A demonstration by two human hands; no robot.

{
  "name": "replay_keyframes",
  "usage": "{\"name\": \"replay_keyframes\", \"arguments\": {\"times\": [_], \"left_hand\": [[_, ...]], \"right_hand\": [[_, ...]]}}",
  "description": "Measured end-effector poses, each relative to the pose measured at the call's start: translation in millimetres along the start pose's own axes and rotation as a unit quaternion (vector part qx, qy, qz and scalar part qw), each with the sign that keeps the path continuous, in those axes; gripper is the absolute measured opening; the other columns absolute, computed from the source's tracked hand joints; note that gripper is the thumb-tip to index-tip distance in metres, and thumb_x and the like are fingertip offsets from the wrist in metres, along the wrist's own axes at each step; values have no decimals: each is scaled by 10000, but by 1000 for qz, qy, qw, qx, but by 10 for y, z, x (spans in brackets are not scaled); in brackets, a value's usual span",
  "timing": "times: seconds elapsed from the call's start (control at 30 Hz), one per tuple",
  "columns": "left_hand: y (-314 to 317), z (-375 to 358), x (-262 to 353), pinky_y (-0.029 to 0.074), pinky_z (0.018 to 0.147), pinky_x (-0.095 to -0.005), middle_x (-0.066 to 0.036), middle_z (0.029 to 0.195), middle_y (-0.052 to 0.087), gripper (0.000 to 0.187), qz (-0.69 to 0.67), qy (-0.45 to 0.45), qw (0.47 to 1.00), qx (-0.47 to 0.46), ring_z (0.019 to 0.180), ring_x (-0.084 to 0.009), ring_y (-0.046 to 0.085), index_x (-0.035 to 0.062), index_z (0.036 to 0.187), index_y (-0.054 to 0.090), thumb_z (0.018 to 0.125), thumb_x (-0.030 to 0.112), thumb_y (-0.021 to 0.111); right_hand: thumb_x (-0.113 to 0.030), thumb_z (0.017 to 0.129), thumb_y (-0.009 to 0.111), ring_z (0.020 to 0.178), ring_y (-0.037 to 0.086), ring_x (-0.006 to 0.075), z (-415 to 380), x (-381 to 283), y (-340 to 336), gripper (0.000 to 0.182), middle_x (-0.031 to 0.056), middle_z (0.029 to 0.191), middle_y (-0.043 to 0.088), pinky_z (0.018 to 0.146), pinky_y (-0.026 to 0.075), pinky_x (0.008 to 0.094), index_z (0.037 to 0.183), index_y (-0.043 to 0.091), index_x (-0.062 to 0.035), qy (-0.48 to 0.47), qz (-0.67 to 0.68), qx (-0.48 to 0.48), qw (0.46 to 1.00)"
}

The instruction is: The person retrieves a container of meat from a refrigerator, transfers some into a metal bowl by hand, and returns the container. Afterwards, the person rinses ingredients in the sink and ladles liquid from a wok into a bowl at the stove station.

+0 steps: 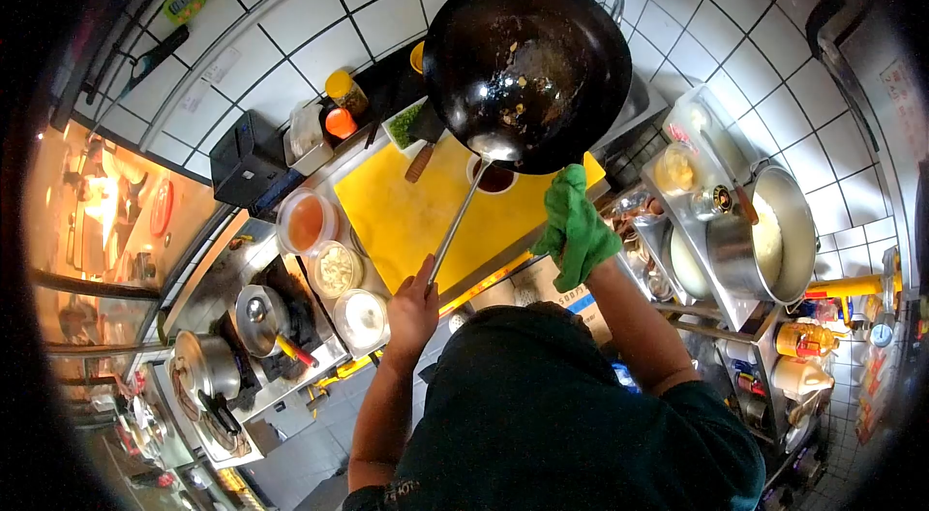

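A large dark wok [542,56] is held tilted above the yellow cutting board [387,196], its inside facing me, with brown food bits stuck in it. My left hand [412,310] is closed around the long handle of a metal ladle [455,232], whose bowl rests at the wok's near rim. My right hand [598,271] grips a green cloth [578,225] at the wok's lower right edge. The cloth hides my right fingers and whatever part of the wok they hold. Partly under the rim sits a bowl of dark sauce [497,179]. A wooden-handled knife [419,164] lies beside it.
Left of the board stand tubs of orange liquid [308,223], pale pieces [338,270] and white contents [361,320]. A saucepan [261,319] and a lidded pot [206,364] are on the stove. A big steel pot [786,230] stands right, near a metal shelf [711,269].
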State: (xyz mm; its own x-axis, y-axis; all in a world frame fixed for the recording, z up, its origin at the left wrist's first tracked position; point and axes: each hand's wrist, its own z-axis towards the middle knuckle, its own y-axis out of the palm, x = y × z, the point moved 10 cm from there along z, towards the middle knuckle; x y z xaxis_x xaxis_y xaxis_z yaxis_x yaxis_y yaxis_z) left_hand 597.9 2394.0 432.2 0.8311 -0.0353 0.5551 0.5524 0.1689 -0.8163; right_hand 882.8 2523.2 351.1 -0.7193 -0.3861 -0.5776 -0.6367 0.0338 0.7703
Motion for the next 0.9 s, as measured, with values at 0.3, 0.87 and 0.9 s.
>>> {"name": "replay_keyframes", "arguments": {"times": [0.3,0.87,0.9], "left_hand": [[-70,166,62,547,683,-395,-223,863,687,501,-91,-64,993,-30,742,-329,691,54,1353,602,858,47,682],[-798,-68,315,503,543,-422,-134,704,611,473,177,42,983,3,591,-288,634,102,1317,650,845,67,664],[-765,-42,355,497,528,-415,-127,699,609,477,192,59,980,12,581,-279,629,105,1320,648,844,69,662]], "right_hand": [[-253,1032,551,781,602,179,-101,-36,20,232,20,949,601,643,520,330,1204,571,-99,-29,-40,-19,999],[-232,994,639,762,617,169,-40,-49,-113,292,17,952,613,621,513,338,1249,590,-97,-32,-8,27,999],[-230,992,641,779,621,171,-98,-107,-28,302,22,967,618,634,518,343,1258,589,-97,-29,-23,26,999]]}}
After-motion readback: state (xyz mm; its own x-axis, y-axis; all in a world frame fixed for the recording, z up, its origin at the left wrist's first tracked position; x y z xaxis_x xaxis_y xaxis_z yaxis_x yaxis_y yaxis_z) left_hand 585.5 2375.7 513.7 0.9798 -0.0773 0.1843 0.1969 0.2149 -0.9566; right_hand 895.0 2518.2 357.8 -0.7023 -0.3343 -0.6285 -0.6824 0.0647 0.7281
